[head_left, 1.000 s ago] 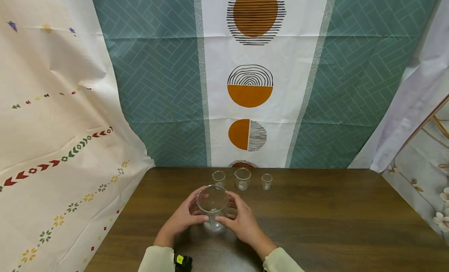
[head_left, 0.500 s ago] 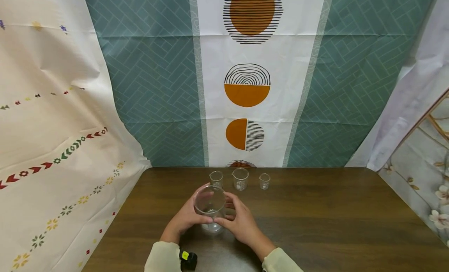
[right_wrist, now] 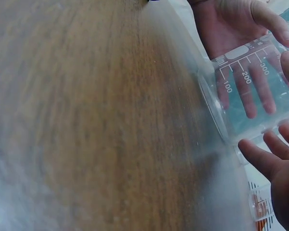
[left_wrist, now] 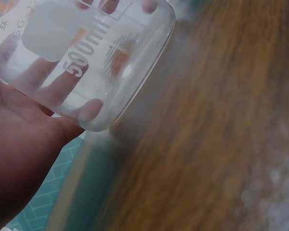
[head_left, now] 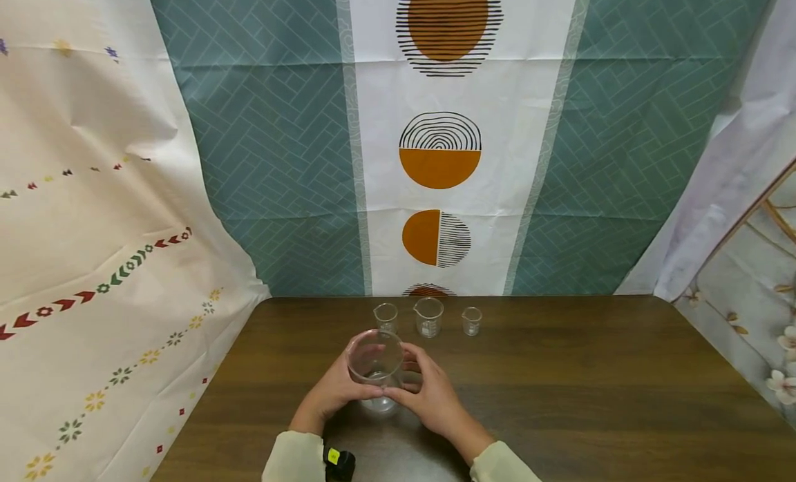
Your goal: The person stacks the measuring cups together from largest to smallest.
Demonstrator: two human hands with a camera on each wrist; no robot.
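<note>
A large clear glass beaker (head_left: pixel 377 363) stands upright on the dark wooden table, near its front. My left hand (head_left: pixel 340 384) holds it from the left, and my right hand (head_left: pixel 430 393) holds it from the right. Both thumbs lie across the front wall, their tips almost meeting. In the left wrist view the beaker (left_wrist: pixel 94 53) carries a white "500ml" print, and the left fingers show through the glass. The right wrist view shows the beaker's graduations (right_wrist: pixel 245 74), with the right fingertips (right_wrist: pixel 245 145) at the wall.
Three smaller glass beakers stand in a row behind the large one: a left one (head_left: pixel 386 316), a middle one (head_left: pixel 428 318) and a right one (head_left: pixel 471 322). The wooden table (head_left: pixel 591 378) extends to the right. Patterned cloths (head_left: pixel 292 192) hang behind and at both sides.
My left hand has shifted rightward around the beaker, its thumb now almost at the right thumb. The beaker stays in about the same place, and the head view has shifted slightly.
</note>
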